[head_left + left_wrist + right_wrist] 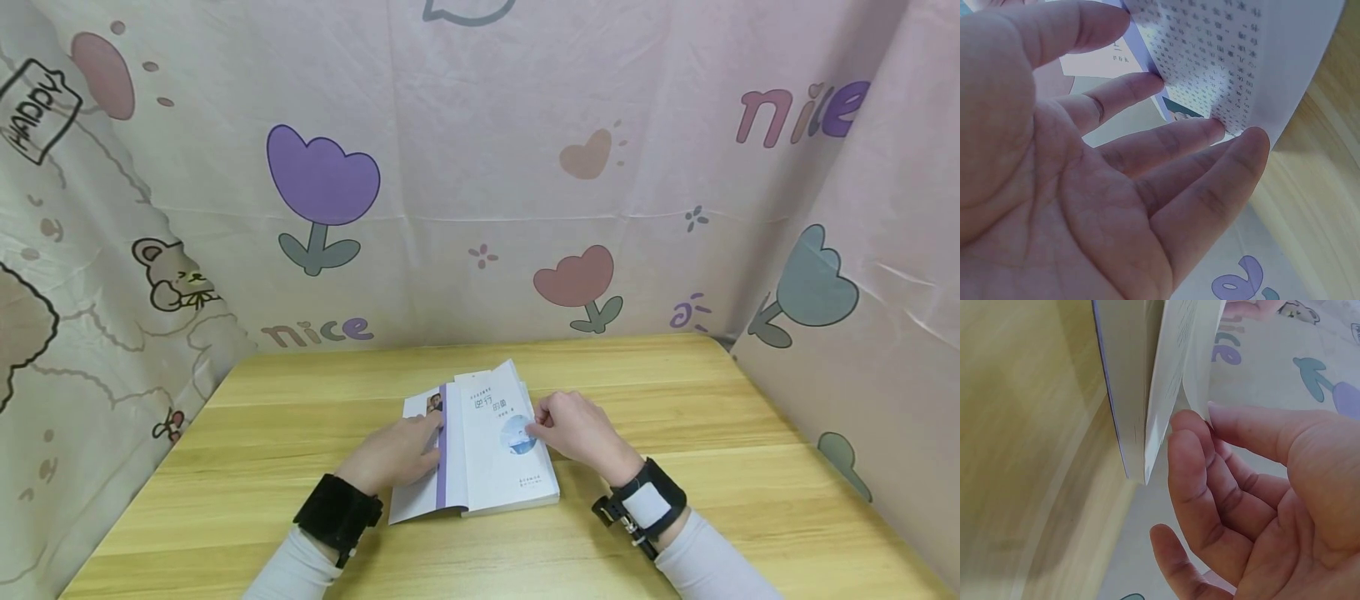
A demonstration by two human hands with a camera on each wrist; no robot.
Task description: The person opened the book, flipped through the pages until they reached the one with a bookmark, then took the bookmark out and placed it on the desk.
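Note:
A white paperback book [491, 479] lies opened on the table at its title page, which bears printed characters and a round blue picture. On its left, the cover flap [415, 498] with a purple stripe is folded out. My left hand [395, 454] rests on this flap; in the left wrist view its straight fingertips touch the printed paper [1210, 56]. At the right edge of the book, my right hand [581, 429] pinches a page. In the right wrist view that page [1200, 375] is held between thumb and forefinger, bent away from the block of pages beneath.
The book lies on a wood-grain table [300, 392]. A pale curtain [465, 167] printed with flowers and words hangs behind it and down both sides. Black straps with small cameras circle both wrists, including the right wrist strap [667, 483].

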